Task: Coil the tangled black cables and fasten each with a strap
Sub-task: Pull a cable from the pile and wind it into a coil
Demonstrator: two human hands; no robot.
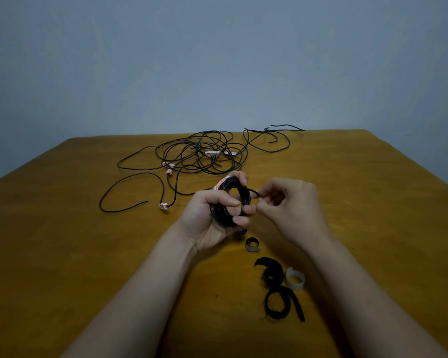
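My left hand (212, 215) grips a coiled black cable (244, 196) with a red-and-white label at its top, held above the middle of the table. My right hand (290, 205) pinches the loose end of that cable (254, 192) just right of the coil. A tangle of black cables (202, 153) with several red-and-white tags lies on the far half of the table. Near me lie rolled straps: a small grey-black one (252, 244), two black ones (269, 271) (279, 304) and a whitish one (295, 278).
The wooden table (75, 241) fills the lower view, with its far edge against a plain grey-blue wall (217, 60). One cable end (287, 126) reaches past the far edge at the right. A loose cable loop (130, 192) lies at the left of the tangle.
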